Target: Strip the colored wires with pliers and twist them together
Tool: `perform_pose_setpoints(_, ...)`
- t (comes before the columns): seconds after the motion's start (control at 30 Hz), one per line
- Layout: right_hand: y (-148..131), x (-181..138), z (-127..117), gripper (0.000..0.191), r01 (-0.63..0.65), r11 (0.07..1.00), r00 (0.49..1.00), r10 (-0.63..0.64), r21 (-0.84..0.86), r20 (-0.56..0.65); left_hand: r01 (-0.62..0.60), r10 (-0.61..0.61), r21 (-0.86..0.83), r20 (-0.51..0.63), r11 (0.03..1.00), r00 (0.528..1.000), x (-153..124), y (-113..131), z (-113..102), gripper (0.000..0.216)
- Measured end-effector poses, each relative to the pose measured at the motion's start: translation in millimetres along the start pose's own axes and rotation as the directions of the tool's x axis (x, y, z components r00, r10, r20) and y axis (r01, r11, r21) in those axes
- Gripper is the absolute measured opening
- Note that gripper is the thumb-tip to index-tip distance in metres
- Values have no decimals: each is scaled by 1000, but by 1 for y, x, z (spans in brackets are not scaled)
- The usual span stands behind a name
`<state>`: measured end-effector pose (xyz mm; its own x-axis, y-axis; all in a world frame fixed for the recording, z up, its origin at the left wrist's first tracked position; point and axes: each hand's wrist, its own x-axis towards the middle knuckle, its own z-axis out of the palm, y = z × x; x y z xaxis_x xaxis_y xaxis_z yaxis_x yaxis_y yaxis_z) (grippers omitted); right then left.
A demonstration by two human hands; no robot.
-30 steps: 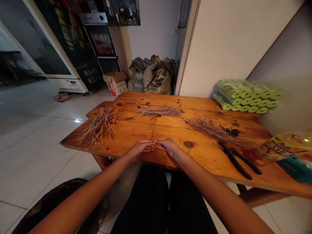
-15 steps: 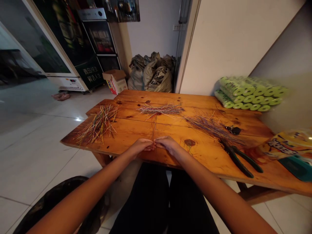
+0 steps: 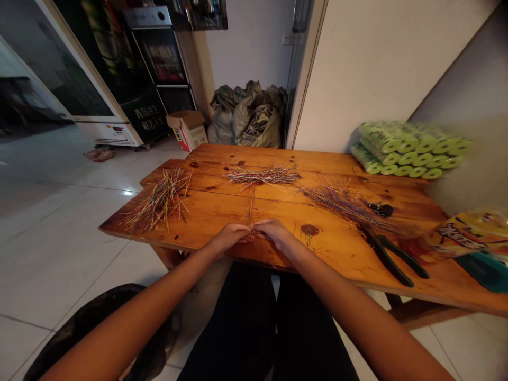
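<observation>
My left hand (image 3: 229,236) and my right hand (image 3: 272,233) meet fingertip to fingertip near the front edge of the wooden table (image 3: 278,222). Both are pinched closed on the near end of a thin bundle of wire strands (image 3: 251,206) that runs away from me across the wood. Three loose heaps of thin coloured wires lie beyond: one at the left (image 3: 161,200), one in the middle (image 3: 260,177), one at the right (image 3: 341,202).
Black-handled pliers (image 3: 391,256) lie at the right of the table, a small dark object (image 3: 381,209) beyond them. Packs of green rolls (image 3: 408,149) stand at the back right, a yellow packet (image 3: 466,235) at the far right. Sacks, a box and a fridge stand behind.
The view has tilted slightly, so the table sits a bit higher in frame. My hands stay pinched together on the strands with hardly any movement.
</observation>
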<state>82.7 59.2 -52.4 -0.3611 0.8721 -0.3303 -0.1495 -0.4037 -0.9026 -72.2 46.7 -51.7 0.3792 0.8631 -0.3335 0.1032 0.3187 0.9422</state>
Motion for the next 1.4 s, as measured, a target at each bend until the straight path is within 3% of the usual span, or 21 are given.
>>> perform_pose_setpoints(0.27,2,2,-1,12,-25,1000,995,26,19,-97,-2,0,-54,-43,999,999,-2,-2,-3,31)
perform_pose_setpoints(0.57,2,-1,-3,6,-41,998,994,47,54,-101,-34,23,-88,-125,996,992,-7,-1,0,37)
perform_pose_setpoints(0.77,-2,-3,-3,15,-89,992,992,97,89,-87,-45,47,19,-153,999,987,-6,2,2,22)
perform_pose_setpoints(0.9,-8,-9,-8,23,-154,984,985,160,92,-60,-76,113,201,-175,977,978,5,4,1,13)
perform_pose_setpoints(1.03,-13,-17,-15,23,-217,974,976,218,64,-21,-142,270,474,-214,869,939,16,9,-1,14)
perform_pose_setpoints(1.13,-15,-20,-19,20,-237,971,971,238,37,-14,-240,454,647,-184,723,872,18,14,6,9)
perform_pose_setpoints(1.27,-16,-20,-22,14,-236,972,971,236,13,-30,-322,592,765,-94,557,801,16,17,21,20)
perform_pose_setpoints(1.4,-16,-18,-27,15,-233,972,971,234,10,-47,-277,639,809,-151,519,754,15,18,27,18)
